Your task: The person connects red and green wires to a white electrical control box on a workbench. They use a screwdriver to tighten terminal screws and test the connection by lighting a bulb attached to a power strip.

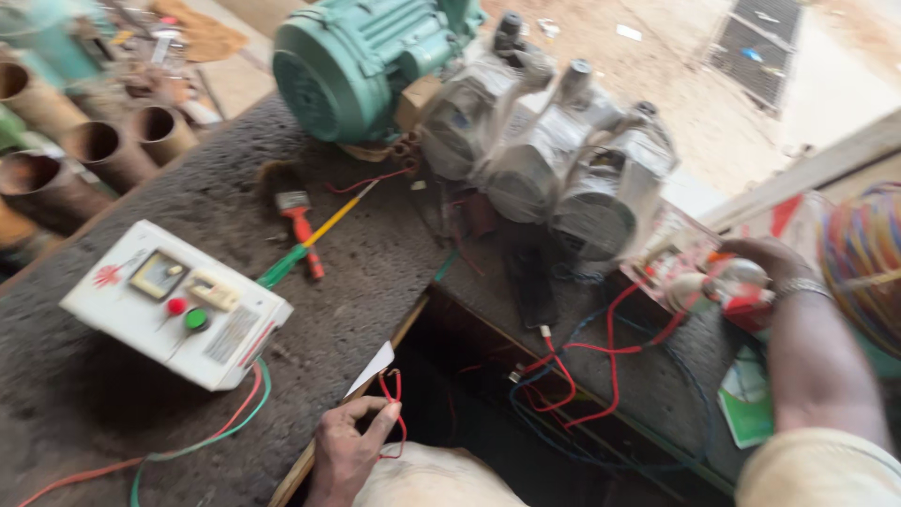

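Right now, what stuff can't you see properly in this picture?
- Right hand: motion blur hides what the red-and-white thing is.
- Left hand: pinches a red wire; its far end vanishes into the dark gap.
- Three grey pumps: blurred, details unclear.
- White control box: dial too small to read.

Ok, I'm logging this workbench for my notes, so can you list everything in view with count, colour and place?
control box: one, white with a red and a green button, left on the bench
electric motor: one, green, top centre
pump units: three, grey, blurred, right of the motor
paintbrush: one, red handle, bench centre
screwdriver: one, green handle with yellow shaft, beside the brush
pipes: several, rusty brown, top left
red wires: a tangle, over the gap in the bench
wire coil: one, multicoloured, far right
left hand: pinching a red wire loop
right hand: on a red-and-white item, too blurred to name
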